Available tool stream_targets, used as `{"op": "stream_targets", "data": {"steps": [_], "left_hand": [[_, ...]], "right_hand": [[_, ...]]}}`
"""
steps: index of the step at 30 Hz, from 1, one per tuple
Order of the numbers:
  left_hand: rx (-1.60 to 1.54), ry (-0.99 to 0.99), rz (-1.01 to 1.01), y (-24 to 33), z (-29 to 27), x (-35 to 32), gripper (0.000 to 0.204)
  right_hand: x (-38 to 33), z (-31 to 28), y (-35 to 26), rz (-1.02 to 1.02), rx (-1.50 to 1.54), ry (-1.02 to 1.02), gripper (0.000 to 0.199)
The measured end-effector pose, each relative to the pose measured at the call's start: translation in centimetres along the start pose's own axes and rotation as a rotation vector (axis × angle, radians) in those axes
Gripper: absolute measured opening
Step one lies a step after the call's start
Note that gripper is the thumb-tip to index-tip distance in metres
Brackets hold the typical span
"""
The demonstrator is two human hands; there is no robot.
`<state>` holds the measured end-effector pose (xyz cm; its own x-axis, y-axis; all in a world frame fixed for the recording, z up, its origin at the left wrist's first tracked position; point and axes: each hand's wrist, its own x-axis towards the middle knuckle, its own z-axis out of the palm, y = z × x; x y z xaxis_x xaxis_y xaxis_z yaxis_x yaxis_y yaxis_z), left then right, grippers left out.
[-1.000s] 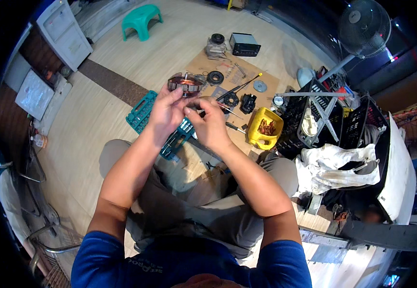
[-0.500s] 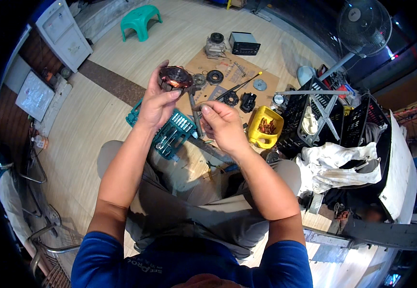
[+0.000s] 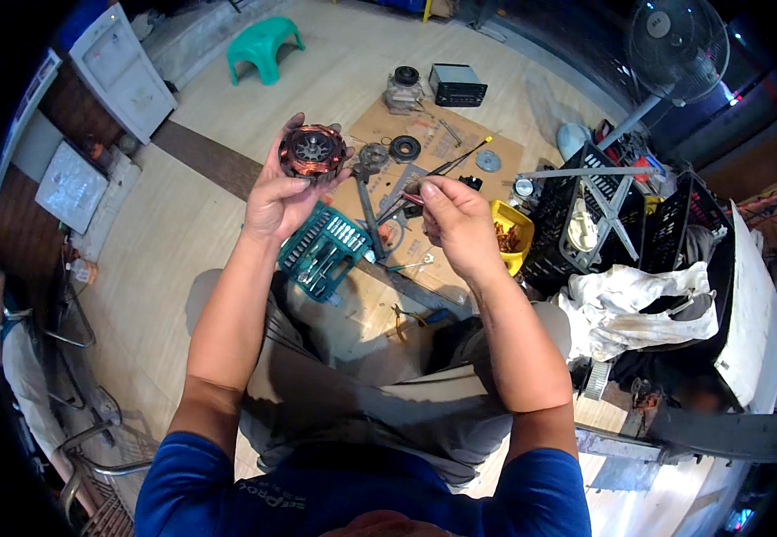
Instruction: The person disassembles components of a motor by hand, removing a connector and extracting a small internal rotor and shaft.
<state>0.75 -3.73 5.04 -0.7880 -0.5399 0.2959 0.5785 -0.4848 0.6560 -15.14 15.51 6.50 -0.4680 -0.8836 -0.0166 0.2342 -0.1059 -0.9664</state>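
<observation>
Left hand: the left hand (image 3: 283,192) is holding up a round motor part with copper windings (image 3: 311,150), the fingers wrapping around its rim from below.
Right hand: the right hand (image 3: 453,217) is pinching the end of a thin dark rod with a yellow tip (image 3: 449,163); a small red piece is showing at the fingertips, but I cannot tell what it is.
Place: both hands are staying above a cardboard sheet (image 3: 460,143) on the wooden floor, over the person's knees.
Below the hands: a teal socket set tray (image 3: 324,252) is lying open, and a yellow box of small parts (image 3: 510,234) is sitting just beside the right hand.
Risk to windings: the rod tip may be scratching the copper wire if it is going in at a wrong angle, because the enamel looks thin.
Risk of dropping: the wound part is resting mostly on fingertips; if the grip is loosening, it may be falling onto the tools below.
Risk of losing parts: loose washers and discs (image 3: 405,148) are lying near, so a small piece could be rolling away.
</observation>
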Motion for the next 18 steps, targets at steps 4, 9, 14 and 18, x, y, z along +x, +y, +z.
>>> {"op": "stream_targets", "data": {"steps": [4,9,14,18], "left_hand": [[-0.007,-0.045,-0.023,0.6,-0.4,-0.2,0.094],[-0.073,-0.106,-0.075,1.3,-0.8,-0.1,0.093],[-0.171,-0.124,-0.086,1.7,-1.3,-0.3,0.084],[-0.223,0.017,0.039,0.9,-2.5,-0.2,0.076]], "right_hand": [[-0.1,-0.1,-0.1,0.009,-0.035,0.042,0.021],[0.2,-0.4,0.0,0.021,-0.157,0.109,0.019],[0.8,-0.7,0.8,0.002,-0.293,0.166,0.021],[0.6,-0.3,1.7,0.063,-0.381,0.053,0.022]]}}
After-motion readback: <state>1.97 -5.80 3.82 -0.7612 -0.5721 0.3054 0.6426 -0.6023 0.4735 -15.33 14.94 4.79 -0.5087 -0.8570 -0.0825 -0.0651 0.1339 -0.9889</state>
